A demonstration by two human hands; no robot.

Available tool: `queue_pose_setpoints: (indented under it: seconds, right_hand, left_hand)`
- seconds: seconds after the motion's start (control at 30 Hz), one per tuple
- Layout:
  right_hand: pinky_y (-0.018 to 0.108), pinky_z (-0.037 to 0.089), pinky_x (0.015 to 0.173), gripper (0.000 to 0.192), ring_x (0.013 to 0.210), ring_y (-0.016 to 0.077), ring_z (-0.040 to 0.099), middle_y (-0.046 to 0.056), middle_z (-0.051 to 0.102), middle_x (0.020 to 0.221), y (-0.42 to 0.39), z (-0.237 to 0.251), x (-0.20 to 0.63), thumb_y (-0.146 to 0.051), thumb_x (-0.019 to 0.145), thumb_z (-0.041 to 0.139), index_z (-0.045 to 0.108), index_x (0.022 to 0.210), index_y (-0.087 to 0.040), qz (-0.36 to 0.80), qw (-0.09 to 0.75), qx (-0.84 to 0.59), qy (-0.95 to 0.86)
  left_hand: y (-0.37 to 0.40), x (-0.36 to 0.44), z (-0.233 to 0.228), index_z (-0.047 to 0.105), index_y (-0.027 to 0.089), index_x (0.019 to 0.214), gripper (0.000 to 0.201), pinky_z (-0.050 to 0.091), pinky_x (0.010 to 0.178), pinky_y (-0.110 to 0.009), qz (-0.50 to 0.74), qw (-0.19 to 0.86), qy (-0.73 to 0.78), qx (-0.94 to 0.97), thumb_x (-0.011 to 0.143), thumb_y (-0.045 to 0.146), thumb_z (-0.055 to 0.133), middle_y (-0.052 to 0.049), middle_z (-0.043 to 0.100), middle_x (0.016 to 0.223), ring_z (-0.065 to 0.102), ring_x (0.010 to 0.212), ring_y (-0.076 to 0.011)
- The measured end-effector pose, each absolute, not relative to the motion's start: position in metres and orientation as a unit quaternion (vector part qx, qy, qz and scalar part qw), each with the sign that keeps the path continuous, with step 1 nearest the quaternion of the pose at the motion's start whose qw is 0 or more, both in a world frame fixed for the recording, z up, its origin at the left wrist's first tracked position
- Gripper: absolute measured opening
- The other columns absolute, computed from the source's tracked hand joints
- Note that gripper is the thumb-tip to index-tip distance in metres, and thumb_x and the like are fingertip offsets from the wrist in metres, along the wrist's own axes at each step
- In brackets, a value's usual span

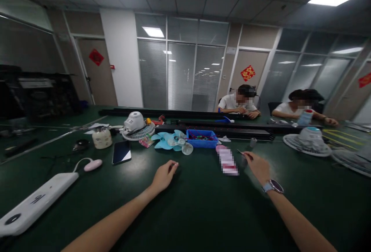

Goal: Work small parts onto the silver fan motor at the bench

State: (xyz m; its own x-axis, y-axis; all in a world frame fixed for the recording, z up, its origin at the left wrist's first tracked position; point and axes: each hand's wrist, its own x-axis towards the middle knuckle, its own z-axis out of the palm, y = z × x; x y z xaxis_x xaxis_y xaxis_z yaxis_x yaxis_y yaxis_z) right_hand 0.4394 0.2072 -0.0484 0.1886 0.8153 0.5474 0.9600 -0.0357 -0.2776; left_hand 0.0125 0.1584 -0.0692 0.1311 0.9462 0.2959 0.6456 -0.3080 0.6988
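- Thin and metallic-looking, a small tool (241, 152) sits pinched between the fingertips of my right hand (257, 166); what kind of tool it is I cannot tell, since only its slim tip shows above the dark green table (203, 209).
- My right hand hovers low over the table, fingers drawn together on the tool, a watch (273, 186) on its wrist.
- Just left of that hand lies a flat pink-and-white object (227, 160) — blurred, so its nature is not readable.
- My left hand (164, 174) rests on the table well apart from the right, fingers loosely curled and close together, holding nothing that I can see.
- Beyond both hands stands a blue tray (202, 138) with small coloured parts inside; beside it lie light blue fan blades (169, 140) and a clear round piece (187, 148).
- Further left: a white fan motor housing on its grille (136, 126), a dark phone (121, 152) lying flat, a cream jar (102, 137) and a pink oval object (93, 165) on a white cord.
- Near my left forearm lies a long white device (34, 203).
- To the right, a second fan grille with housing (307, 142) rests on the table, and a small grey cylinder (253, 142) stands near the tool.
- Across the table — behind long black rails (220, 128) — two other people (239, 103) sit with their hands on the surface.
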Motion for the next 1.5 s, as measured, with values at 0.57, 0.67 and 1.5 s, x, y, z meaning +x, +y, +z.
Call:
queue_pose_setpoints:
  seconds: [0.57, 0.67, 1.5]
  right_hand:
    - [0.028, 0.037, 0.054, 0.038, 0.064, 0.0208, 0.065, 0.007, 0.073, 0.085, 0.219, -0.077, 0.442, -0.042, 0.096, 0.034, 0.062, 0.108, -0.02, -0.199, 0.337, -0.68, -0.62]
    - [0.028, 0.037, 0.054, 0.036, 0.064, 0.0203, 0.065, 0.008, 0.073, 0.088, 0.218, -0.077, 0.442, -0.04, 0.096, 0.034, 0.061, 0.108, -0.019, -0.201, 0.331, -0.678, -0.625]
    - [0.031, 0.046, 0.055, 0.046, 0.065, 0.0223, 0.068, 0.007, 0.073, 0.084, 0.221, -0.077, 0.456, -0.048, 0.098, 0.028, 0.064, 0.103, -0.02, -0.23, 0.298, -0.654, -0.656]
  left_hand:
    - [0.178, -0.007, -0.075, 0.061, 0.02, 0.109, 0.032, 0.046, 0.07, -0.029, 0.367, 0.159, 0.583, 0.708, 0.09, 0.039, 0.043, -0.004, 0.067, 0.085, 0.063, 0.078, -0.0202]
    - [0.191, -0.038, -0.071, 0.063, 0.019, 0.107, 0.029, 0.043, 0.085, -0.036, 0.35, -0.02, 0.664, 0.66, 0.086, 0.03, 0.047, -0.009, 0.065, 0.099, 0.058, 0.099, -0.0269]
    - [0.267, -0.222, -0.071, 0.04, 0.007, 0.136, 0.085, 0.041, 0.089, -0.045, 0.168, -0.037, 0.89, 0.421, 0.077, 0.068, 0.043, -0.028, 0.055, 0.122, 0.049, 0.117, -0.0462]
